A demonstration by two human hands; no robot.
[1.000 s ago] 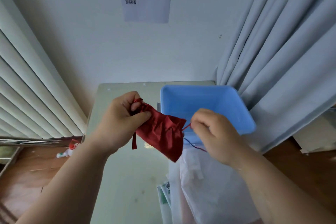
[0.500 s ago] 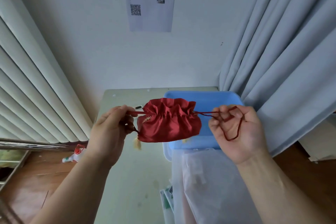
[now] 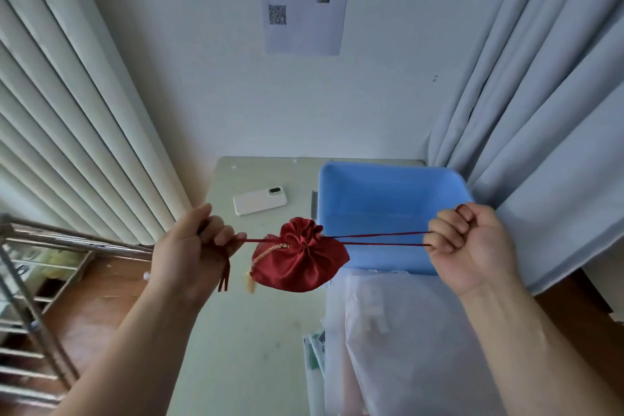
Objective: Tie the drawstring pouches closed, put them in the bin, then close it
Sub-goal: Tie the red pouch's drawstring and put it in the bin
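Note:
A red satin drawstring pouch (image 3: 299, 260) hangs in the air between my hands, its mouth gathered tight. My left hand (image 3: 196, 250) grips the left drawstring, whose loose ends dangle below my fist. My right hand (image 3: 472, 246) grips the two right cord strands (image 3: 381, 238), stretched taut across the near corner of the blue bin (image 3: 388, 186). The open bin stands on the pale green table (image 3: 250, 341) at the right.
A white phone (image 3: 260, 201) lies on the table behind the pouch. A translucent plastic sheet (image 3: 405, 341) lies in front of the bin. Grey curtains (image 3: 540, 111) hang at right, vertical blinds at left, and a metal rack (image 3: 30, 280) stands at lower left.
My hands pulled apart, stretching the drawstrings taut. The pouch mouth went from flat and open to bunched closed, and my view tilted so the phone came into sight.

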